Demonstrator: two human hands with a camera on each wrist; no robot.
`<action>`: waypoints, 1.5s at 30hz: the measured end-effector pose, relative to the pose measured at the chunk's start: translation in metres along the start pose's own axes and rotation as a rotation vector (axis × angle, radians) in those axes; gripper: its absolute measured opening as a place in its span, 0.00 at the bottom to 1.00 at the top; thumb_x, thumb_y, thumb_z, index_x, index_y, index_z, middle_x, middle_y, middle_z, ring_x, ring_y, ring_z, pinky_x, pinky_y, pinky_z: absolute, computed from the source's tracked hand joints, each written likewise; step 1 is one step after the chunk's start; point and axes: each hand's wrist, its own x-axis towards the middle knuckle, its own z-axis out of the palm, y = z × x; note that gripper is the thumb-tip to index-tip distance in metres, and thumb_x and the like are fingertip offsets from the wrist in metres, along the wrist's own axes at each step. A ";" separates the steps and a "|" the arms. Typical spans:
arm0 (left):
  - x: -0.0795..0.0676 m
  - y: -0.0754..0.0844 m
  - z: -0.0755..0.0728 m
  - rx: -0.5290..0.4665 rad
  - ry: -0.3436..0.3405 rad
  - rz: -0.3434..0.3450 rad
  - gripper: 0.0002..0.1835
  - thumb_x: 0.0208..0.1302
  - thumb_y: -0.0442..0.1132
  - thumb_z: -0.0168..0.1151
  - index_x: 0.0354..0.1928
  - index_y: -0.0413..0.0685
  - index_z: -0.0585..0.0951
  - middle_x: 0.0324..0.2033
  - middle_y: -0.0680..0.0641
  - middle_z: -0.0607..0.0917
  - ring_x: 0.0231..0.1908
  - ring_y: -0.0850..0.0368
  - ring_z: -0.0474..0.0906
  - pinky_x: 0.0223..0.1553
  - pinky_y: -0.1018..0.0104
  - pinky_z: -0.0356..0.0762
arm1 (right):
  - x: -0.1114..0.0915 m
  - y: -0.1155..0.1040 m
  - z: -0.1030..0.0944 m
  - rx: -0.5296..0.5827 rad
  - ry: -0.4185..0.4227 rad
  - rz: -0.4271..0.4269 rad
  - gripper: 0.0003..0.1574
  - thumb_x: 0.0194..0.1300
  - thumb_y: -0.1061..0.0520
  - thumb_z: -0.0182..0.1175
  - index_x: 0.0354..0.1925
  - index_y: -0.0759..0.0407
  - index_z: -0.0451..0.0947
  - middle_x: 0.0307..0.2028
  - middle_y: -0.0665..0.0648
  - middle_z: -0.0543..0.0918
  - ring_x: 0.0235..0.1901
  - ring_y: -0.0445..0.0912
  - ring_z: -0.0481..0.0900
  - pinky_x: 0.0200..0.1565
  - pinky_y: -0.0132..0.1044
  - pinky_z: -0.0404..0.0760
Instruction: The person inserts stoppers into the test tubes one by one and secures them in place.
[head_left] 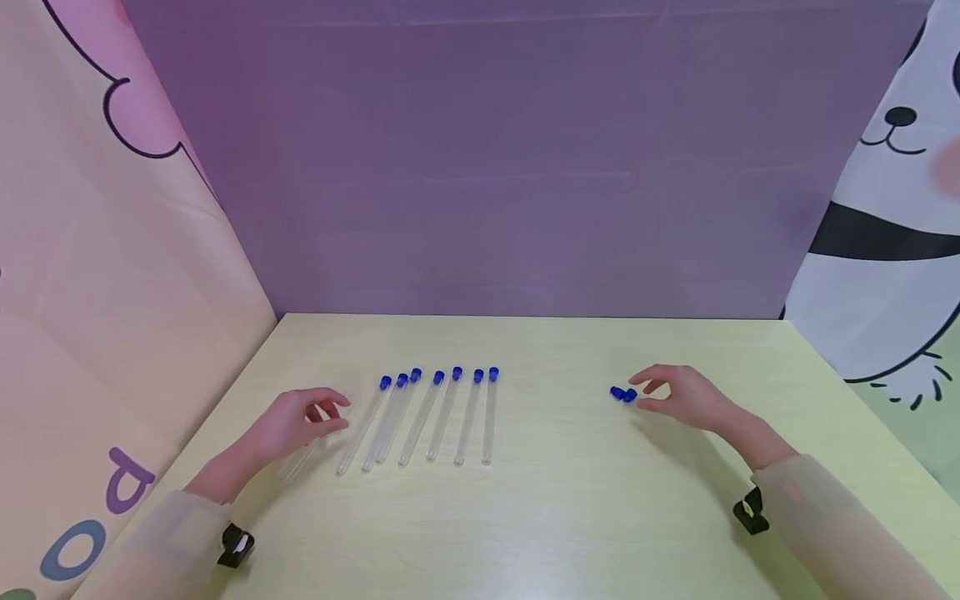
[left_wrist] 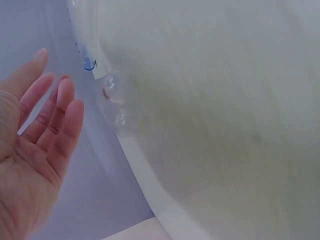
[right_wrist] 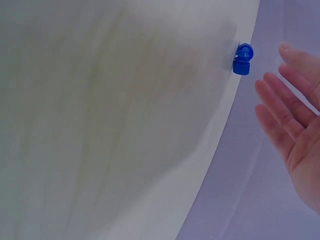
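Note:
My left hand hovers at the left of the table with its fingers loosely bent and nothing between them. Beneath it lie clear test tubes without caps, partly hidden by the hand; two clear tube ends show in the left wrist view. Just right of that hand, several clear test tubes with blue caps lie in a slanted row. On the right side, my right hand is spread with thumb and fingers apart, close beside loose blue caps. Those caps sit together, just off the fingertips in the right wrist view.
The pale wooden table meets a purple backdrop at its far edge. A pink printed cloth borders the left side, and a panda-print cloth the right. Black wrist cameras are strapped over both sleeves.

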 end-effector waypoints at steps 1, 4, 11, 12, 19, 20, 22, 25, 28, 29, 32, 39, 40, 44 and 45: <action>-0.001 0.000 0.000 0.016 0.005 0.009 0.13 0.57 0.33 0.70 0.44 0.37 0.82 0.29 0.52 0.82 0.25 0.58 0.73 0.24 0.68 0.75 | 0.001 0.000 0.000 -0.004 -0.007 0.006 0.22 0.58 0.60 0.70 0.50 0.67 0.80 0.45 0.61 0.83 0.42 0.54 0.82 0.42 0.49 0.79; -0.004 -0.002 -0.002 0.044 0.016 0.017 0.13 0.57 0.34 0.71 0.43 0.38 0.83 0.29 0.53 0.82 0.26 0.59 0.73 0.27 0.68 0.74 | 0.004 0.001 0.001 0.000 -0.036 0.033 0.23 0.59 0.60 0.69 0.52 0.67 0.79 0.47 0.61 0.82 0.43 0.54 0.82 0.46 0.53 0.77; -0.012 -0.003 -0.005 0.024 0.013 0.007 0.13 0.57 0.34 0.71 0.44 0.39 0.82 0.29 0.54 0.82 0.27 0.59 0.74 0.27 0.68 0.74 | 0.012 0.006 0.004 0.040 -0.097 0.065 0.21 0.61 0.62 0.67 0.53 0.66 0.78 0.48 0.62 0.82 0.43 0.53 0.81 0.46 0.50 0.78; -0.012 -0.003 -0.005 0.023 0.010 0.005 0.13 0.57 0.35 0.71 0.44 0.39 0.82 0.30 0.54 0.82 0.27 0.59 0.74 0.27 0.68 0.74 | 0.012 0.007 0.005 0.045 -0.099 0.063 0.21 0.61 0.63 0.66 0.52 0.67 0.78 0.48 0.62 0.82 0.43 0.53 0.81 0.46 0.50 0.78; -0.015 -0.003 -0.007 0.018 -0.002 0.000 0.13 0.57 0.34 0.70 0.45 0.39 0.82 0.30 0.53 0.82 0.27 0.58 0.75 0.27 0.68 0.74 | 0.017 0.010 0.009 0.025 -0.099 0.031 0.16 0.59 0.67 0.66 0.47 0.68 0.80 0.42 0.60 0.83 0.39 0.51 0.82 0.45 0.50 0.78; -0.015 -0.003 -0.007 0.016 -0.004 -0.001 0.13 0.57 0.34 0.70 0.45 0.39 0.82 0.30 0.53 0.82 0.27 0.58 0.75 0.26 0.68 0.74 | 0.017 0.009 0.009 0.023 -0.100 0.029 0.16 0.58 0.67 0.67 0.46 0.68 0.80 0.41 0.60 0.84 0.38 0.51 0.82 0.44 0.50 0.78; -0.015 -0.003 -0.007 0.016 -0.006 -0.008 0.13 0.57 0.34 0.70 0.45 0.39 0.82 0.30 0.53 0.82 0.28 0.58 0.75 0.26 0.68 0.74 | 0.018 0.008 0.009 0.015 -0.102 0.028 0.14 0.58 0.68 0.67 0.45 0.68 0.81 0.39 0.59 0.84 0.37 0.51 0.82 0.43 0.49 0.78; -0.015 -0.003 -0.007 0.013 -0.009 -0.013 0.13 0.58 0.35 0.70 0.45 0.39 0.82 0.30 0.53 0.82 0.28 0.58 0.75 0.26 0.68 0.74 | 0.018 0.006 0.008 0.012 -0.105 0.036 0.14 0.57 0.68 0.67 0.43 0.68 0.81 0.38 0.57 0.84 0.36 0.50 0.81 0.42 0.47 0.78; -0.015 -0.004 -0.007 0.012 -0.011 -0.008 0.13 0.58 0.35 0.70 0.45 0.39 0.82 0.30 0.53 0.82 0.28 0.58 0.75 0.27 0.68 0.74 | 0.019 0.003 0.007 0.013 -0.113 0.039 0.13 0.57 0.67 0.68 0.42 0.67 0.81 0.36 0.56 0.83 0.35 0.48 0.80 0.39 0.43 0.78; -0.015 -0.005 -0.007 0.013 -0.011 -0.007 0.13 0.58 0.35 0.70 0.45 0.40 0.82 0.30 0.53 0.82 0.28 0.58 0.75 0.27 0.68 0.74 | 0.019 0.002 0.007 0.013 -0.117 0.042 0.12 0.57 0.67 0.68 0.42 0.66 0.82 0.36 0.55 0.83 0.34 0.48 0.80 0.39 0.43 0.77; -0.016 -0.007 -0.008 0.017 -0.008 -0.009 0.13 0.58 0.35 0.70 0.45 0.40 0.82 0.30 0.53 0.82 0.28 0.58 0.75 0.27 0.68 0.74 | 0.019 0.001 0.007 0.019 -0.133 0.050 0.11 0.57 0.66 0.68 0.40 0.65 0.82 0.33 0.53 0.82 0.33 0.46 0.78 0.37 0.41 0.76; -0.020 -0.011 -0.009 0.029 0.006 -0.019 0.14 0.56 0.34 0.71 0.44 0.39 0.83 0.29 0.54 0.82 0.27 0.59 0.74 0.26 0.68 0.73 | 0.018 0.005 0.009 0.021 -0.153 0.067 0.08 0.56 0.63 0.70 0.37 0.61 0.84 0.33 0.50 0.82 0.32 0.45 0.77 0.37 0.40 0.77; -0.020 -0.011 -0.010 0.030 0.004 -0.021 0.14 0.56 0.34 0.71 0.44 0.39 0.83 0.29 0.54 0.82 0.27 0.59 0.74 0.26 0.68 0.73 | 0.018 0.005 0.009 0.022 -0.159 0.074 0.08 0.56 0.63 0.70 0.36 0.60 0.84 0.33 0.49 0.82 0.32 0.45 0.77 0.37 0.40 0.77; -0.020 -0.012 -0.010 0.036 -0.005 -0.025 0.14 0.56 0.34 0.71 0.45 0.39 0.82 0.30 0.53 0.81 0.27 0.58 0.74 0.27 0.68 0.74 | 0.016 0.005 0.010 0.020 -0.167 0.101 0.07 0.56 0.61 0.71 0.35 0.58 0.84 0.32 0.47 0.81 0.32 0.43 0.77 0.37 0.39 0.75; -0.019 -0.013 -0.011 0.036 -0.008 -0.028 0.14 0.56 0.34 0.71 0.45 0.39 0.82 0.30 0.53 0.81 0.27 0.58 0.74 0.27 0.68 0.74 | 0.016 0.004 0.010 0.025 -0.166 0.094 0.07 0.56 0.61 0.71 0.35 0.58 0.84 0.32 0.47 0.81 0.32 0.43 0.77 0.37 0.39 0.75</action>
